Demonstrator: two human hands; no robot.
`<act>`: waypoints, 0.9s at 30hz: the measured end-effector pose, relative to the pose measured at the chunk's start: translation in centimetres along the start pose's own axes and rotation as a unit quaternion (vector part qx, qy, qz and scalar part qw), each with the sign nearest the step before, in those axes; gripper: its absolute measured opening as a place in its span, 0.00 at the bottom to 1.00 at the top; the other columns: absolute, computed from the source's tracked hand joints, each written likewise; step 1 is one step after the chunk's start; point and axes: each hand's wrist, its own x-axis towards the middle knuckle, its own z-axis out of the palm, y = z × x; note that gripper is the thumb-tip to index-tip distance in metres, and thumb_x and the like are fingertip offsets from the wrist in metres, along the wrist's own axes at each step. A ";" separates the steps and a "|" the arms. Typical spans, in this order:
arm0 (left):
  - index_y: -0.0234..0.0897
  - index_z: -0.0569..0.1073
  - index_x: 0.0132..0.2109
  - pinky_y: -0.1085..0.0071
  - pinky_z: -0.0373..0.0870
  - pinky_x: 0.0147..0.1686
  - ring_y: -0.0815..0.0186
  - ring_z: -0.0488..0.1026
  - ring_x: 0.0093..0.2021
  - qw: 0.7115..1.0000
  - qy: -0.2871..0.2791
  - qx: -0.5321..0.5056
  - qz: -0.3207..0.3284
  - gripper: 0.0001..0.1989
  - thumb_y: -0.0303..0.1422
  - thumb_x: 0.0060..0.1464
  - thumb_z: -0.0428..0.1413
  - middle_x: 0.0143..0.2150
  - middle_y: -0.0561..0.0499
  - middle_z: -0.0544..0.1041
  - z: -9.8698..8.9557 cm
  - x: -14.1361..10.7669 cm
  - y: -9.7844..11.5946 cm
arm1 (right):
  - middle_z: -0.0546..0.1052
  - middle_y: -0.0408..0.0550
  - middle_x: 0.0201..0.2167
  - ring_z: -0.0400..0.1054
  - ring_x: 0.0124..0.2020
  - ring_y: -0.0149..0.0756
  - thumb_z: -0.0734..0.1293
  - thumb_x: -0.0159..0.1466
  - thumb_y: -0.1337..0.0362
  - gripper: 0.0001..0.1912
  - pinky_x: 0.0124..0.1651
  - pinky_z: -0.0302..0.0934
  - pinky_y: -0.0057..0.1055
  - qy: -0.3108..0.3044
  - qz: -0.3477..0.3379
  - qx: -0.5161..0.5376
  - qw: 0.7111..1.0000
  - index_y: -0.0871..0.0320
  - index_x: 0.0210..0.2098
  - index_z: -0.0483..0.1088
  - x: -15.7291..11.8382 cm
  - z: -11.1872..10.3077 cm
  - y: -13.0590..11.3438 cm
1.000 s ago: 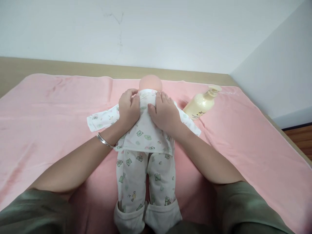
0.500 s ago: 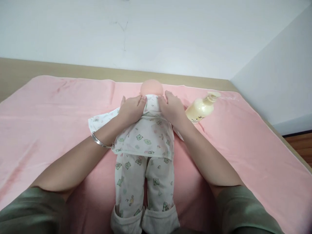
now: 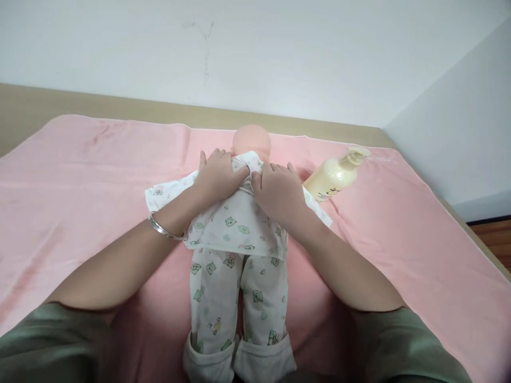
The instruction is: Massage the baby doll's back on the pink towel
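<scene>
A doll (image 3: 251, 139) lies on its front or back, I cannot tell which, its bald head away from me. It wears a white patterned shirt (image 3: 235, 229) and matching pants (image 3: 215, 298) with turned-up cuffs. My left hand (image 3: 219, 173) rests on the shirt's upper left side, thumb pressed in at the collar. Opposite it, my right hand (image 3: 277, 191) lies on the upper right side, thumb close to the left one. Both hands pinch the cloth near the neck. The sleeves spread out to either side.
A cream pump bottle (image 3: 333, 175) leans to the right of the doll. Under everything is a pink cloth (image 3: 399, 229) with a wooden edge (image 3: 159, 109) behind it. A white wall (image 3: 279, 53) rises at the back.
Both thumbs have moved closer together at the collar, and the cloth there is bunched up. The right hand has shifted down a little, and the right sleeve shows more.
</scene>
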 end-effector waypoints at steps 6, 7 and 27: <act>0.38 0.72 0.34 0.33 0.52 0.71 0.42 0.76 0.50 0.998 0.010 0.062 0.020 0.16 0.43 0.64 0.48 0.36 0.39 0.78 -0.2 -1.8 1.2 | 0.83 0.63 0.47 0.76 0.52 0.54 0.49 0.78 0.51 0.31 0.63 0.63 0.50 -0.062 0.054 0.111 0.990 0.63 0.47 0.78 2.2 0.4 1.7; 0.34 0.75 0.40 0.35 0.51 0.73 0.40 0.74 0.55 0.995 0.024 0.095 0.033 0.18 0.42 0.65 0.46 0.42 0.35 0.79 -0.1 -2.5 1.7 | 0.83 0.63 0.47 0.77 0.52 0.55 0.48 0.77 0.48 0.34 0.60 0.65 0.49 -0.079 0.076 0.137 0.985 0.62 0.45 0.78 2.8 0.6 2.3; 0.22 0.74 0.54 0.45 0.56 0.72 0.41 0.71 0.63 0.981 -0.009 0.193 0.031 0.27 0.39 0.68 0.39 0.56 0.27 0.78 -0.6 -3.7 3.4 | 0.82 0.64 0.52 0.76 0.53 0.58 0.49 0.73 0.36 0.40 0.53 0.67 0.45 -0.139 0.112 0.181 0.967 0.61 0.49 0.78 3.8 0.6 4.0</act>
